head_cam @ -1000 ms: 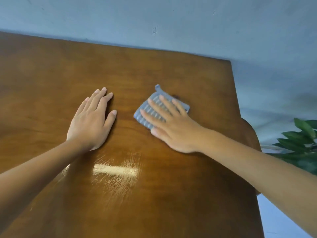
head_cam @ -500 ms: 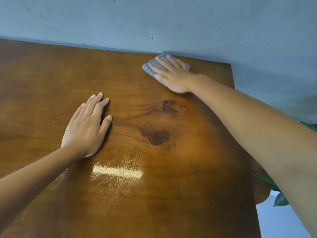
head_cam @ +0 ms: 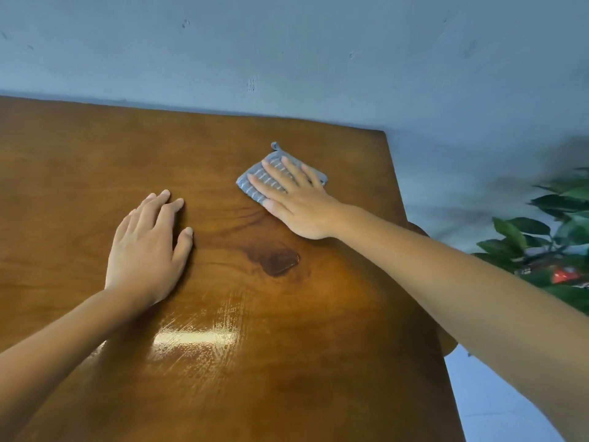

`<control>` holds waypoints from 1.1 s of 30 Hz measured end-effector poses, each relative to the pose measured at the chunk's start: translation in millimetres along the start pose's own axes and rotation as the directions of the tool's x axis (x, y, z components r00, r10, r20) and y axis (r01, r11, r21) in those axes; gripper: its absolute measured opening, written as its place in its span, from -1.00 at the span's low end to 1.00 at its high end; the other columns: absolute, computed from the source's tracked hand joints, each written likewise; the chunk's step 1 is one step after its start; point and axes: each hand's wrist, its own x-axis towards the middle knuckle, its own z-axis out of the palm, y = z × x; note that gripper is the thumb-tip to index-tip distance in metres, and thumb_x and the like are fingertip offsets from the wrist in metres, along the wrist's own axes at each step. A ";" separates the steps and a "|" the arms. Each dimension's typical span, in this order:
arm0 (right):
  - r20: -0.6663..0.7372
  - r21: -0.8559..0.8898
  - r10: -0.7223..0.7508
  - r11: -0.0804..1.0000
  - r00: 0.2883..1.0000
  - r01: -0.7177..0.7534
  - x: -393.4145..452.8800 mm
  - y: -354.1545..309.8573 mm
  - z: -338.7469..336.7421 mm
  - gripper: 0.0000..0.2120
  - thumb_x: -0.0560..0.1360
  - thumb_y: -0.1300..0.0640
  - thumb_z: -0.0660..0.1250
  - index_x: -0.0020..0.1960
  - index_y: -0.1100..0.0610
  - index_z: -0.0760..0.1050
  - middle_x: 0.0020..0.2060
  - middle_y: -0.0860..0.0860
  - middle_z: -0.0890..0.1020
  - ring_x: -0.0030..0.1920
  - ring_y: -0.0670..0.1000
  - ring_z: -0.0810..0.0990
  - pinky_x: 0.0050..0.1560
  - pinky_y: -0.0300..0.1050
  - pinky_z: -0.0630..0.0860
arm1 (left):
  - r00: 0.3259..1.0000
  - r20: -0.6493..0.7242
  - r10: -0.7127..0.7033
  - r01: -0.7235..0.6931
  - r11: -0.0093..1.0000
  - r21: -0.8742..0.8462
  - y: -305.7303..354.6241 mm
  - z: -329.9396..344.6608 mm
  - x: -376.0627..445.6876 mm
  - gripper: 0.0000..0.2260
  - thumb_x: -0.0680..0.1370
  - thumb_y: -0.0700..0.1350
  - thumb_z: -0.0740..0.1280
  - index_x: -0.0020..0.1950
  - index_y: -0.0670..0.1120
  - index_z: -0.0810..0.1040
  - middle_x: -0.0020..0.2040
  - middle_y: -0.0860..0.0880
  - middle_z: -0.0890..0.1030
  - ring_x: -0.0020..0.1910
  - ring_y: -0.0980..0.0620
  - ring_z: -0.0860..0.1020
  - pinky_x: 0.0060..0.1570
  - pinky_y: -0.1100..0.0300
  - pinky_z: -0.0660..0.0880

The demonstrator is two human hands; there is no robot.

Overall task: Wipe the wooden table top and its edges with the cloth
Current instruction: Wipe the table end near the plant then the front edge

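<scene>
Mid-wipe on top of wooden surface (head_cam: 95, 161). Right hand (head_cam: 296, 199) flat, fingers straight, pressing grey cloth (head_cam: 255, 183) just beyond dark knot (head_cam: 277, 260). Left hand (head_cam: 149, 247) flat, bracing left of knot. Next, prob.: sweep toward right edge; edges seemingly not yet done.

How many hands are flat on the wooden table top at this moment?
2. The left hand rests bare on the table top, left of the dark knot. The right hand presses the cloth nearer the far edge.
</scene>
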 end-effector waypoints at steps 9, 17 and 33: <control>0.021 -0.028 -0.063 0.998 0.998 0.064 -15.3 51.6 -7.9 -0.51 0.72 -0.16 -0.23 0.62 -0.27 -0.27 0.63 -0.13 -0.29 0.59 -0.01 -0.41 0.56 0.09 -0.39 | 0.998 0.033 0.059 -0.057 0.996 -0.069 53.7 -1.2 1.3 -0.55 0.65 0.10 0.24 0.47 -0.08 0.43 0.56 -0.08 0.34 0.60 -0.07 0.18 0.57 -0.08 0.11; 0.008 -0.015 0.138 0.990 0.990 -0.138 30.9 134.7 -40.0 -0.49 0.69 -0.21 -0.30 0.62 -0.26 -0.26 0.64 -0.11 -0.27 0.61 0.04 -0.35 0.57 0.19 -0.28 | 0.995 0.068 0.070 -0.062 0.991 -0.117 141.2 32.3 -9.8 -0.45 0.66 0.18 0.15 0.60 -0.03 0.27 0.64 -0.01 0.21 0.64 0.03 0.06 0.61 0.02 0.04; 0.004 -0.065 -0.230 0.971 0.973 0.229 -47.2 158.8 -9.1 -0.50 0.70 -0.20 -0.23 0.62 -0.28 -0.24 0.65 -0.10 -0.23 0.61 0.04 -0.35 0.57 0.15 -0.34 | 0.998 0.059 0.020 -0.023 0.999 0.049 166.5 48.0 -14.1 -0.42 0.67 0.24 -0.05 0.65 0.01 0.15 0.67 0.04 0.08 0.65 0.13 -0.07 0.62 0.04 -0.04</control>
